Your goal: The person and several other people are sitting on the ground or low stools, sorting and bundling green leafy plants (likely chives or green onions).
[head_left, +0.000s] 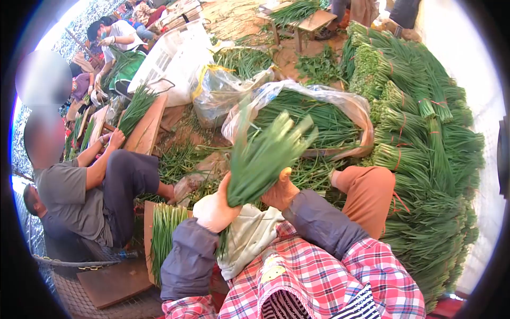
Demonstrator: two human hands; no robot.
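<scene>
My left hand (219, 203) is wrapped round a loose bunch of chives (265, 165), held up over my lap with the pale stem ends pointing up and away. The upper part of the bunch is smeared by motion. Close against its right side is my right hand (280, 192), thumb raised and apart, its other fingers partly behind the leaves. On a wooden board (149, 239) by my left forearm stands a row of cut chives (167, 234). A light cloth (249, 239) covers my lap beneath the bunch.
A plastic-lined container of chives (308, 119) stands ahead. Tied bundles (425, 154) are piled high along the right. Loose leaves (186, 159) litter the ground. To the left sits a person in grey (69, 191) beside a slanted board (146, 127); white sacks (172, 64) stand beyond.
</scene>
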